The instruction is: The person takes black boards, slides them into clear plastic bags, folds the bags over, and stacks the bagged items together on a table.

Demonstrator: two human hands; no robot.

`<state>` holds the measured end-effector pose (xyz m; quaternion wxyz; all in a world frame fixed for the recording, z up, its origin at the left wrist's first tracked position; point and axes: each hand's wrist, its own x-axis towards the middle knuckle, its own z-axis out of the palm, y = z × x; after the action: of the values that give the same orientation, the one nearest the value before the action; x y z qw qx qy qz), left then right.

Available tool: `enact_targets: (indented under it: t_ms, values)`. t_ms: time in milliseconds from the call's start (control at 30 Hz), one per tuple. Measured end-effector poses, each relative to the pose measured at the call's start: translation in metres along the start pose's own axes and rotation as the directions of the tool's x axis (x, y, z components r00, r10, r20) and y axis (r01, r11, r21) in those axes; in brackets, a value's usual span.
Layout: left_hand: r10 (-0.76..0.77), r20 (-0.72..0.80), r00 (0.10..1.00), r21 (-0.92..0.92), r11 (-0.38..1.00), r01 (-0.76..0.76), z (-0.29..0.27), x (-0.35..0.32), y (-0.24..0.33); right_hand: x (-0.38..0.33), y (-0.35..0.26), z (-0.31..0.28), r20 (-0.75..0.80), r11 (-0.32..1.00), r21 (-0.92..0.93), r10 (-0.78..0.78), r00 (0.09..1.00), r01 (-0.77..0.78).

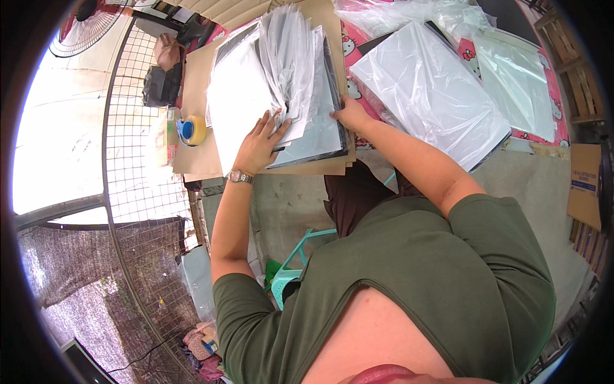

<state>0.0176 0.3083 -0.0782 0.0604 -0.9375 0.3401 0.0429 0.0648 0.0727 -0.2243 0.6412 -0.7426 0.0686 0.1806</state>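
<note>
A stack of white sheets and clear plastic sleeves [240,96] lies on brown cardboard [195,70]. Several of the sleeves fan upward in its middle. My left hand [259,142] rests flat on the near part of the white sheets, its fingers stretched out and apart. At the stack's right edge, my right hand [352,115] pinches the rim of a dark-edged, plastic-covered board [320,137]; its fingertips are partly hidden. Right of that hand lies another pile of plastic-wrapped white boards [435,89], with black edges showing beneath.
A yellow tape roll in a blue dispenser [192,130] sits left of the stack. Clear plastic [518,83] covers part of the pink patterned table cover [558,105]. A wire grid [137,121] and a fan [86,25] stand left; a turquoise stool [284,278] is below.
</note>
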Motion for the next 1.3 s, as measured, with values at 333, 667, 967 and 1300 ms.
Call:
enact_targets:
  t_ms: [333,667,967,1300]
  values:
    - [-0.024,-0.059,0.998,-0.038,0.999,0.021,0.001,-0.001,-0.001,-0.004,-0.004,0.0,0.008,0.999,0.031,0.017,1.0,-0.018]
    - [-0.055,-0.055,0.997,-0.096,0.994,0.049,0.014,-0.002,0.002,-0.012,-0.015,-0.005,-0.01,0.998,0.049,0.037,0.999,-0.037]
    - [-0.124,-0.106,0.987,-0.115,0.987,0.112,0.061,-0.007,0.016,-0.003,-0.003,-0.004,0.047,0.996,0.058,0.072,0.996,-0.075]
    - [-0.167,-0.112,0.98,-0.105,0.982,0.155,0.081,-0.008,0.02,0.003,0.006,-0.004,0.056,1.0,0.021,0.008,0.998,-0.009]
